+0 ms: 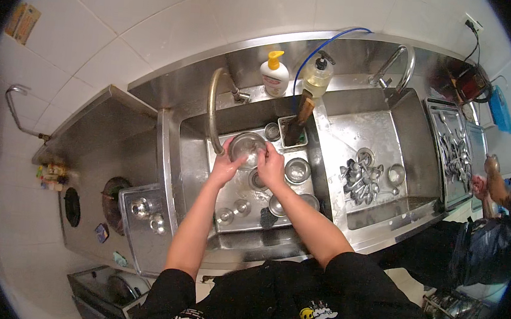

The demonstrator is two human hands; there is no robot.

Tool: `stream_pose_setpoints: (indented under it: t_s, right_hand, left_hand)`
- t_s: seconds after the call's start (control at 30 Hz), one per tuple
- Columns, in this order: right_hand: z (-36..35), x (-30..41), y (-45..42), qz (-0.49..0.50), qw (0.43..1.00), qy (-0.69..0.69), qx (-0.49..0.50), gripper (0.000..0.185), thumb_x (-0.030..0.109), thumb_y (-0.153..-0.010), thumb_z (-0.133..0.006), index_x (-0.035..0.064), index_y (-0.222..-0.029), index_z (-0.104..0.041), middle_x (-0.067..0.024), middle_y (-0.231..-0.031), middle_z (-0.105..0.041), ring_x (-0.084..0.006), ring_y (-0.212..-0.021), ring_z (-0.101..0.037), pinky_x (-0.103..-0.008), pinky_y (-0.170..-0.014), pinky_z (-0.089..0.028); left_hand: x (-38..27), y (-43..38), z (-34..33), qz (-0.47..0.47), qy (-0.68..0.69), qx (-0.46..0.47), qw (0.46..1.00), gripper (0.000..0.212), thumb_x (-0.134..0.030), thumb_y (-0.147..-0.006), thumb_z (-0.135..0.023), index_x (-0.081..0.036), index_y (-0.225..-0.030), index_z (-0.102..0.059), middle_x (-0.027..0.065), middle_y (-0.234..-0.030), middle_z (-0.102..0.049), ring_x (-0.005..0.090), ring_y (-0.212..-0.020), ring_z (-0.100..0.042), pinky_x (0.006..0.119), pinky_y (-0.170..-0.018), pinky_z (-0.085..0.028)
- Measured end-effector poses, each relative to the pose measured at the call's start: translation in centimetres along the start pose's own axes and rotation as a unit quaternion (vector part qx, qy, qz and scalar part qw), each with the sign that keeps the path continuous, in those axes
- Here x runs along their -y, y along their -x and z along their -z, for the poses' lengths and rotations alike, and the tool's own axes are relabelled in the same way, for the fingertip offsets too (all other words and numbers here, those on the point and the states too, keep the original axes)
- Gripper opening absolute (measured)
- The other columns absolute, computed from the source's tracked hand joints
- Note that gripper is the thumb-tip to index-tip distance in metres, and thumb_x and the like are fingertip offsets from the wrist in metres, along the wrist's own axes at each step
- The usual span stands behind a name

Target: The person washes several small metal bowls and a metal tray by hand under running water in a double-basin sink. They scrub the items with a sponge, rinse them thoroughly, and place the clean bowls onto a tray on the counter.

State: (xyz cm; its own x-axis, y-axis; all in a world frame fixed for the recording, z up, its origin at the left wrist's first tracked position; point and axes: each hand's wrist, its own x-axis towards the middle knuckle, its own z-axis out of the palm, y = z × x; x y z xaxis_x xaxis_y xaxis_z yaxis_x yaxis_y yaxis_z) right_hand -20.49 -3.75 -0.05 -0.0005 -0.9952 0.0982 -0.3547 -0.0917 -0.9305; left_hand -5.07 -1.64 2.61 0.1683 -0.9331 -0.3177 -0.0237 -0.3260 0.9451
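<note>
My left hand point(226, 165) and my right hand point(271, 164) grip a round metal bowl point(246, 149) from its two sides, over the left sink basin point(193, 177). Beside the bowl, the mouth of a curved faucet point(214, 111) comes down near my left hand. Below and around my hands, metal bowls point(297, 171) and small metal cups point(242, 208) lie on the basin floor. A dark scrubbing pad point(268, 218) lies near the front, partly beside a bowl. A small cup point(272, 131) stands behind, next to a white container point(303, 140) holding a wooden-handled tool point(305, 111).
The right basin point(366, 127) holds a pile of spoons point(362, 181) and a metal bowl point(397, 174). Two soap bottles point(274, 78) stand behind. A tray with metal pots point(141, 236) lies left. At right, a co-worker's hands point(480, 186) are near a cutlery tray point(448, 197).
</note>
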Motion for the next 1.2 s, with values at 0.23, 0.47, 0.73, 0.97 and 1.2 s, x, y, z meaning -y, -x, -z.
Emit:
stream_pose_setpoints:
  t_s: [0.23,0.47,0.73,0.97,1.2]
  right_hand:
    - [-1.4,-4.1,-0.5,-0.091,0.973,-0.192,0.091,0.031,0.008,-0.077,-0.062,0.0028,-0.108,-0.062,-0.02,-0.078,-0.066,-0.0321,-0.071,-0.066,-0.037,-0.065,-0.051]
    - [-0.1,-0.3,-0.6,-0.078,0.979,-0.161,0.098,0.025,0.016,-0.085,-0.065,-0.0017,-0.102,-0.063,-0.0051,-0.081,-0.068,-0.0107,-0.072,-0.06,-0.0266,-0.07,-0.049]
    - [1.4,2.2,-0.6,-0.005,0.934,-0.347,0.089,0.04,0.024,-0.093,-0.051,0.0016,-0.126,-0.053,-0.0097,-0.118,-0.059,-0.0147,-0.107,-0.051,-0.029,-0.095,-0.039]
    - [2.9,2.8,-0.5,-0.054,0.947,-0.304,0.087,0.038,0.025,-0.097,-0.044,0.0021,-0.125,-0.054,-0.0097,-0.118,-0.06,-0.0167,-0.11,-0.051,-0.0283,-0.098,-0.035]
    - [2.2,1.7,0.2,-0.053,0.97,-0.235,-0.019,0.034,0.024,-0.095,-0.048,0.0006,-0.118,-0.058,-0.0138,-0.103,-0.065,-0.0179,-0.096,-0.059,-0.0289,-0.087,-0.043]
  left_hand:
    - [-4.3,-1.0,0.4,-0.375,-0.416,0.084,0.824,0.063,0.015,-0.075,-0.046,-0.01,-0.133,-0.041,0.017,-0.118,-0.055,0.0313,-0.113,-0.054,0.037,-0.096,-0.043]
    - [0.0,-0.4,1.9,0.068,0.03,0.002,0.997,0.058,0.013,-0.073,-0.053,-0.007,-0.127,-0.043,0.01,-0.1,-0.06,0.0204,-0.079,-0.061,0.032,-0.061,-0.05]
    - [-2.8,1.7,0.9,0.156,0.291,0.144,0.933,0.065,0.016,-0.067,-0.044,0.002,-0.13,-0.039,0.0215,-0.125,-0.05,0.0389,-0.11,-0.056,0.057,-0.09,-0.05]
    - [-1.8,0.8,0.7,0.202,0.326,0.192,0.903,0.055,-0.006,-0.076,-0.042,0.006,-0.129,-0.04,0.0241,-0.125,-0.052,0.0412,-0.112,-0.055,0.055,-0.089,-0.051]
    - [-1.3,-2.8,1.5,0.277,0.162,0.177,0.931,0.045,-0.016,-0.081,-0.043,0.002,-0.122,-0.048,0.0214,-0.117,-0.058,0.0367,-0.092,-0.064,0.045,-0.066,-0.059]
